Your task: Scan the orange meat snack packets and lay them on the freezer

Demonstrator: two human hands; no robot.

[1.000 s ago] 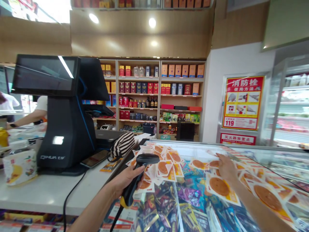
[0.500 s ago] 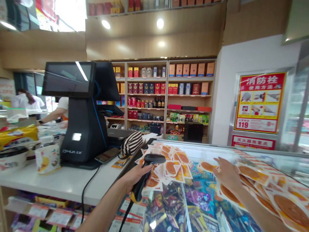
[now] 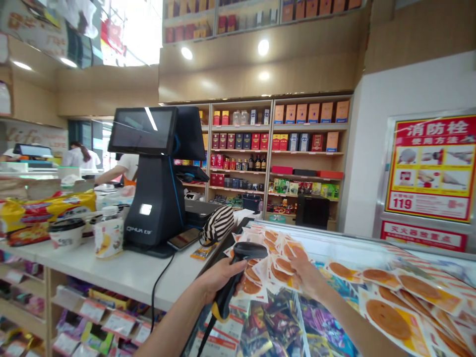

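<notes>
My left hand is wrapped around the handle of a black and yellow barcode scanner, its head over a heap of flat snack packets. Each packet shows a round orange-brown disc on white and orange print. At the right edge of this heap, my right hand has its fingers closed on a packet; the fingertips are partly hidden. More such packets lie overlapping on the glass top to the right, under and beyond my right forearm.
Under the glass lie colourful wrapped goods. On the white counter at left stand a checkout terminal, a phone, a striped pouch, cups and yellow packs. The scanner cable hangs down. People in white stand behind.
My right hand has moved left from the right-hand packets to the heap by the scanner, and its fingers have closed. My left hand still grips the scanner. The view has turned left.
</notes>
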